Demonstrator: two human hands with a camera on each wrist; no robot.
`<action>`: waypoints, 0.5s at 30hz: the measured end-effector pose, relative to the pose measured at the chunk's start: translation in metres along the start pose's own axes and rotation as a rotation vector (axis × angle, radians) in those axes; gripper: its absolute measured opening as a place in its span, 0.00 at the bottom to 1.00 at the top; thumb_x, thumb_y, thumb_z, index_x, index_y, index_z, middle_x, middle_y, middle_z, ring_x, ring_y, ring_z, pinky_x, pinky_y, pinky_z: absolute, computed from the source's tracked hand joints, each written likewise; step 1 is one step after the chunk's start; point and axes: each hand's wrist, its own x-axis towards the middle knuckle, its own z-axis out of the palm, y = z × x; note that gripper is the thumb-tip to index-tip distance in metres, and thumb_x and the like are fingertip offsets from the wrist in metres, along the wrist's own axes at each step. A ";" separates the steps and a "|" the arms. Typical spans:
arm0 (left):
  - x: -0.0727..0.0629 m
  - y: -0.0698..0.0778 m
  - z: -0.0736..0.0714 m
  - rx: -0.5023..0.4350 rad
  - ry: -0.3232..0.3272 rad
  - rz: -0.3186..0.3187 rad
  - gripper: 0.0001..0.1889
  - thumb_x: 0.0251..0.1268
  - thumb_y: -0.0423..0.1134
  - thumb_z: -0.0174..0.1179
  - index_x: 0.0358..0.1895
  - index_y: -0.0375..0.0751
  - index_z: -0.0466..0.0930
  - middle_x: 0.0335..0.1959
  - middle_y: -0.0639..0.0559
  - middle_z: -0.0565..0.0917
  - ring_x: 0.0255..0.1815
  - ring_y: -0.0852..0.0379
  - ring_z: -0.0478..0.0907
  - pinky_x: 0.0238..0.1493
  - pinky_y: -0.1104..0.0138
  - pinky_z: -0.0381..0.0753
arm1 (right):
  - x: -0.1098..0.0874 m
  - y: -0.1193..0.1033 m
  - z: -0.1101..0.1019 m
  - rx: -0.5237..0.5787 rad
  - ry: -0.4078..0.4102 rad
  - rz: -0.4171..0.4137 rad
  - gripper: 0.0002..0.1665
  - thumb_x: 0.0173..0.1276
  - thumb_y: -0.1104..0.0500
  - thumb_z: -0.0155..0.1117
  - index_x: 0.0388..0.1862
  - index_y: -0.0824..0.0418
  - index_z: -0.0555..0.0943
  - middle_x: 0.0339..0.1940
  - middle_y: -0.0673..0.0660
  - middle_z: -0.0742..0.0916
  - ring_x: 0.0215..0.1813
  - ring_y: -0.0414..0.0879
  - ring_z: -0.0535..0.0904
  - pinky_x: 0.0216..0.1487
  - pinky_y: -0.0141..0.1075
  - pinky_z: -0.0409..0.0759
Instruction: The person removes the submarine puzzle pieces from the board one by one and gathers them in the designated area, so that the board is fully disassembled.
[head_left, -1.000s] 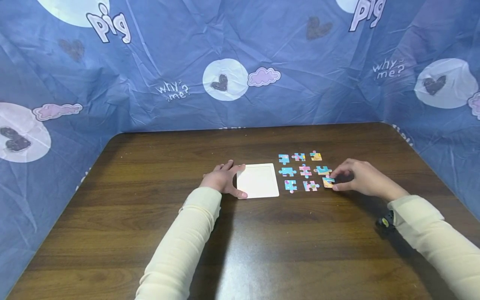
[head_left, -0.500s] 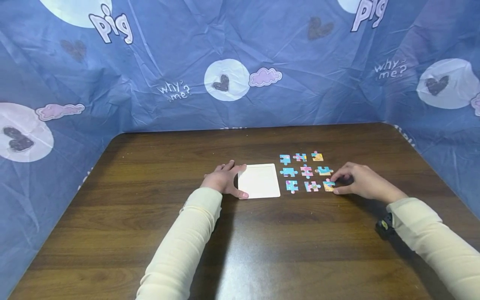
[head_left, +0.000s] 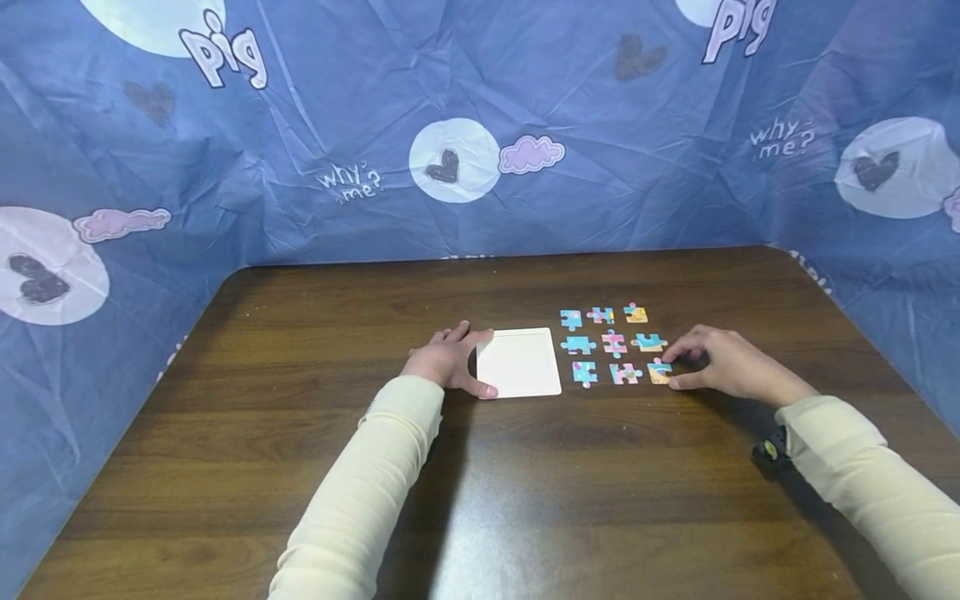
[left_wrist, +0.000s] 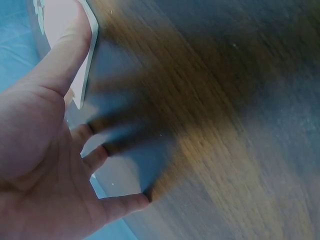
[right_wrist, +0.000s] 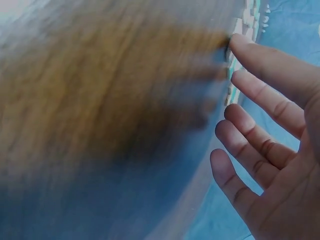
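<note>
In the head view my left hand [head_left: 442, 362] spans the left side of a shallow cream puzzle tray [head_left: 519, 364]. Its thumb rests on the near corner, its index finger on the far one; in the left wrist view the other fingers spread straight beside the tray. My right hand [head_left: 722, 367] pinches the right side of an orange-and-blue puzzle piece [head_left: 659, 372] between thumb and index finger, flat on the table. That piece sits at the near right of several loose jigsaw pieces [head_left: 613, 343], laid in three rows just right of the tray.
Dark wood-grain table [head_left: 570, 492] with rounded far corners. A blue printed cloth [head_left: 480, 92] stands behind it and along both sides. A small dark device [head_left: 770, 452] is at the right wrist.
The right hand has slid the orange-and-blue piece slightly toward the person, in line with the near row. The left hand stays on the tray. The view has shifted a little.
</note>
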 end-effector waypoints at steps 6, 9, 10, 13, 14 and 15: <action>0.003 -0.001 0.001 -0.006 0.003 0.005 0.52 0.61 0.58 0.71 0.83 0.59 0.48 0.85 0.46 0.41 0.83 0.41 0.39 0.73 0.32 0.48 | 0.002 -0.004 -0.003 0.021 0.027 0.003 0.19 0.60 0.52 0.80 0.48 0.57 0.89 0.50 0.59 0.86 0.55 0.61 0.81 0.55 0.58 0.76; 0.004 -0.003 0.001 -0.010 0.010 0.018 0.52 0.61 0.58 0.71 0.83 0.58 0.48 0.85 0.45 0.42 0.83 0.41 0.40 0.73 0.32 0.49 | 0.003 -0.007 -0.004 0.024 0.022 0.013 0.19 0.62 0.51 0.78 0.49 0.56 0.88 0.50 0.58 0.85 0.55 0.60 0.80 0.55 0.58 0.76; 0.004 -0.004 0.002 -0.012 0.012 0.023 0.52 0.61 0.58 0.71 0.83 0.58 0.48 0.85 0.45 0.42 0.83 0.41 0.40 0.73 0.31 0.49 | 0.004 -0.008 -0.004 0.025 0.021 0.010 0.19 0.62 0.51 0.78 0.49 0.57 0.88 0.50 0.58 0.85 0.56 0.60 0.80 0.55 0.57 0.76; 0.004 -0.005 0.002 -0.021 0.014 0.035 0.52 0.61 0.58 0.72 0.83 0.58 0.49 0.85 0.45 0.42 0.83 0.40 0.40 0.73 0.31 0.49 | 0.007 -0.012 -0.004 0.031 0.015 0.004 0.19 0.64 0.50 0.77 0.50 0.57 0.88 0.50 0.57 0.85 0.55 0.58 0.80 0.54 0.56 0.77; 0.004 -0.005 0.002 -0.022 0.013 0.036 0.52 0.61 0.58 0.72 0.83 0.58 0.49 0.85 0.45 0.42 0.83 0.40 0.40 0.73 0.32 0.48 | 0.008 -0.014 -0.004 0.032 0.013 -0.001 0.19 0.64 0.50 0.77 0.50 0.57 0.88 0.50 0.57 0.85 0.54 0.58 0.81 0.53 0.55 0.77; 0.004 -0.006 0.002 -0.023 0.013 0.037 0.52 0.60 0.58 0.72 0.83 0.58 0.49 0.85 0.45 0.42 0.83 0.40 0.40 0.73 0.32 0.48 | 0.009 -0.015 -0.004 0.032 0.014 -0.010 0.19 0.64 0.50 0.76 0.50 0.57 0.88 0.50 0.57 0.85 0.53 0.57 0.81 0.53 0.55 0.77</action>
